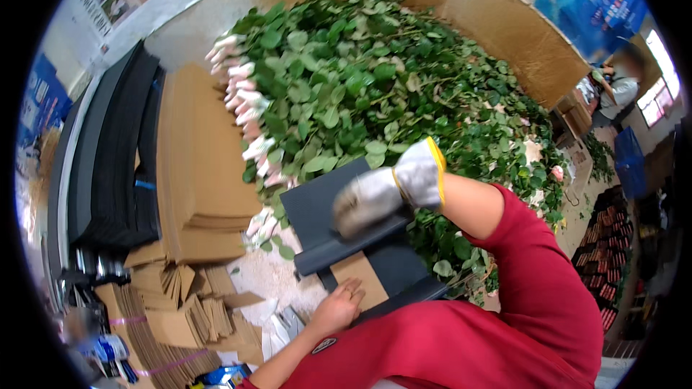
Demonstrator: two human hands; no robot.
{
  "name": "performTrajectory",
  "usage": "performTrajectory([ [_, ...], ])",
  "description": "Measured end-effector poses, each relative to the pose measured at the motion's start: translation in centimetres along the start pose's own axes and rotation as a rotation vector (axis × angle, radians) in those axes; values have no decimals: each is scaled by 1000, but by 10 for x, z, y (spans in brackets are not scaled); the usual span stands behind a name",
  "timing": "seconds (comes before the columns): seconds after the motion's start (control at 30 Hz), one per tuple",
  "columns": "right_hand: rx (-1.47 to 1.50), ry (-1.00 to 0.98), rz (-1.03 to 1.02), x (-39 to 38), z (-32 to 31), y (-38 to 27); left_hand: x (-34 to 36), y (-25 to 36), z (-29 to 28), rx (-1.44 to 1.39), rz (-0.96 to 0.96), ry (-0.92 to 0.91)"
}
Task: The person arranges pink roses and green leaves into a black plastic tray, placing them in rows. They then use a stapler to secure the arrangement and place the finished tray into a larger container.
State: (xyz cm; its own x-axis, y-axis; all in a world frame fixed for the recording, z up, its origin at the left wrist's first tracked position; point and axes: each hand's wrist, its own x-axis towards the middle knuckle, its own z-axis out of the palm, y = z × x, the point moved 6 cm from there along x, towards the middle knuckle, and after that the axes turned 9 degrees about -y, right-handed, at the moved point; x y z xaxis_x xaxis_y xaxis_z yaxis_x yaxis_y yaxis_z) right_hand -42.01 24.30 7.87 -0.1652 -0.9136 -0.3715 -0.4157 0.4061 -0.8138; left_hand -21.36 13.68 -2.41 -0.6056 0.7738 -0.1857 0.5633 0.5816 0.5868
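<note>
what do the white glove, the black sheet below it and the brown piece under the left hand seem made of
White glove: probably fabric, matte; soft shape, yellow hem, though blurred.
Black sheet: perhaps card or foam, matte; flat, dull face.
Brown piece: likely cardboard, matte; plain tan.

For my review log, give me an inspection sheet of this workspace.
Surface: pale worktop, largely covered.
Job's things: black sheet, partly folded or layered; brown cardboard piece on black material.
Clutter: heaped leafy stems, many with pale heads; cardboard stacks; dark sheet stack.
Hands: left hand bare, on the cardboard; right hand gloved, blurred, over black material, grip unclear.
Cables: nothing seen.
Surroundings: another person, blue crate.
</note>
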Motion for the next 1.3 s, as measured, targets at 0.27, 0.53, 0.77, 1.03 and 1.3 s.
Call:
performTrajectory([
  [0.27, -853, 751, 624, 5, -149, 115, -5, -26, 29, -128, -76, 15],
  [0.53, -1024, 1211, 747, -152, -253, 36, -12, -10, 13, -250, -170, 98],
  [0.77, -1425, 1392, 545, -269, -192, -101, -3, -4, 0, -191, -94, 132],
  [1.03, -973, 560, 492, -187, 115, -29, -20, -55, 42, -988, -407, 104],
  [1.3, -791, 356, 595, -172, 156, 46, -29, -35, -17, -704, -94, 129],
])
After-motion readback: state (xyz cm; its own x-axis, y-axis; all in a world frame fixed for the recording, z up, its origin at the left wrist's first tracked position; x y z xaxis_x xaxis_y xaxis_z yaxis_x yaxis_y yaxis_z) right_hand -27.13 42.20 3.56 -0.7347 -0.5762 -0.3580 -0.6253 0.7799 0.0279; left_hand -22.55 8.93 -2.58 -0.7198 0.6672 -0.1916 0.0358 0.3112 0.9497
